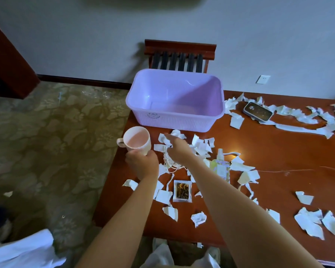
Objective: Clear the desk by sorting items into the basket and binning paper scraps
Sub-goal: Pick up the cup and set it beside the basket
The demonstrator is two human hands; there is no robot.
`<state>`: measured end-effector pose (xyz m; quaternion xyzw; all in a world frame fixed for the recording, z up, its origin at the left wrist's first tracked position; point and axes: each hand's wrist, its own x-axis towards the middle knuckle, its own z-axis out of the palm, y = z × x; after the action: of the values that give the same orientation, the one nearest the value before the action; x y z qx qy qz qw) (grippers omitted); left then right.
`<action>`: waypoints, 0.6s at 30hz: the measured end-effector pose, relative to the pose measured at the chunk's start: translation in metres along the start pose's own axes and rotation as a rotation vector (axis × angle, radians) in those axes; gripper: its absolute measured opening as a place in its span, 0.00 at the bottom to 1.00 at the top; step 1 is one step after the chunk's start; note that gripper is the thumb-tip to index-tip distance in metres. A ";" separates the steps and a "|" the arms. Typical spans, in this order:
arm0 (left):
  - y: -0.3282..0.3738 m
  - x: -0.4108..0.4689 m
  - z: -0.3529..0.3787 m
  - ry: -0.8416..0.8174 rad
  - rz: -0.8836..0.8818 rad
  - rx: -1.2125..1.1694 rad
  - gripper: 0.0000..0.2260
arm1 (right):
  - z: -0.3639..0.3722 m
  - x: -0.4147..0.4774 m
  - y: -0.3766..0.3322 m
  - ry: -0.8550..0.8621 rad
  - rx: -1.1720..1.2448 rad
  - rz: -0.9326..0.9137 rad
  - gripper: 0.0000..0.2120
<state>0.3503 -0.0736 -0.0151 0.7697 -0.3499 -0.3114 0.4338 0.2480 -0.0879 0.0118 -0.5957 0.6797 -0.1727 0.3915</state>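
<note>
Head view looks down on the desk [278,151], long axis running left to right. The purple basket [174,120] sits empty at its far left corner, long side along the far edge and open mouth up, within easy reach for dropping things in. Torn paper scraps [307,223] litter the surface from the left edge to the right.

The left hand [143,163] curls round the lower wall of the white mug [137,141] near the left edge, just in front of the basket. The mug stands roughly upright, mouth up, handle pointing off the left edge, likely the first item for the basket.

The right hand [179,147] reaches over scraps and a coiled white cable [172,165]; whether it grips anything I cannot tell.

A phone [257,112] lies near the far edge. A spray bottle [220,167] and a sachet [182,190] lie nearer the front.
</note>
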 end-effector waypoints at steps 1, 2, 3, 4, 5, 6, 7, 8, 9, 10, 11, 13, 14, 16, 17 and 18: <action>0.001 0.007 -0.002 0.006 -0.078 -0.042 0.21 | 0.004 0.001 -0.007 -0.026 0.040 -0.003 0.29; 0.002 0.013 -0.004 -0.004 -0.124 -0.077 0.24 | 0.008 0.001 -0.014 -0.049 0.084 0.001 0.29; 0.003 0.017 -0.006 -0.022 -0.127 -0.092 0.25 | 0.012 0.002 -0.019 -0.068 0.125 0.007 0.29; 0.004 0.019 -0.009 -0.041 -0.110 -0.082 0.26 | 0.015 0.003 -0.023 -0.084 0.147 0.007 0.28; 0.004 0.020 -0.011 -0.055 -0.093 -0.066 0.26 | 0.019 0.004 -0.026 -0.093 0.148 0.001 0.27; 0.004 0.021 -0.013 -0.063 -0.082 -0.056 0.25 | 0.024 0.005 -0.028 -0.092 0.145 -0.006 0.25; 0.003 0.022 -0.015 -0.071 -0.070 -0.053 0.24 | 0.029 0.004 -0.028 -0.080 0.157 -0.012 0.24; 0.001 0.023 -0.017 -0.082 -0.058 -0.050 0.24 | 0.034 0.003 -0.030 -0.065 0.191 -0.003 0.24; 0.001 0.023 -0.019 -0.090 -0.040 -0.044 0.24 | 0.037 0.002 -0.031 -0.045 0.222 0.008 0.24; 0.000 0.024 -0.021 -0.096 -0.019 -0.035 0.25 | 0.040 0.002 -0.032 -0.027 0.234 0.012 0.24; 0.000 0.026 -0.022 -0.100 -0.002 -0.031 0.26 | 0.041 0.001 -0.033 -0.017 0.231 0.015 0.23; -0.002 0.029 -0.024 -0.114 -0.001 -0.032 0.26 | 0.041 -0.001 -0.035 -0.002 0.231 0.017 0.21; -0.002 0.030 -0.024 -0.113 -0.018 -0.041 0.26 | 0.039 -0.003 -0.036 0.007 0.237 0.019 0.20; -0.007 0.030 -0.021 -0.051 -0.051 -0.062 0.22 | 0.038 -0.004 -0.038 0.027 0.237 0.016 0.18; -0.009 0.026 -0.019 0.003 -0.049 -0.067 0.19 | 0.037 -0.005 -0.038 0.034 0.234 0.016 0.18; -0.012 0.020 -0.016 0.055 -0.022 -0.066 0.16 | 0.036 -0.005 -0.037 0.044 0.237 0.021 0.18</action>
<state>0.3775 -0.0776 -0.0225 0.7671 -0.3190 -0.3062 0.4648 0.2997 -0.0836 0.0160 -0.5342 0.6690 -0.2607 0.4462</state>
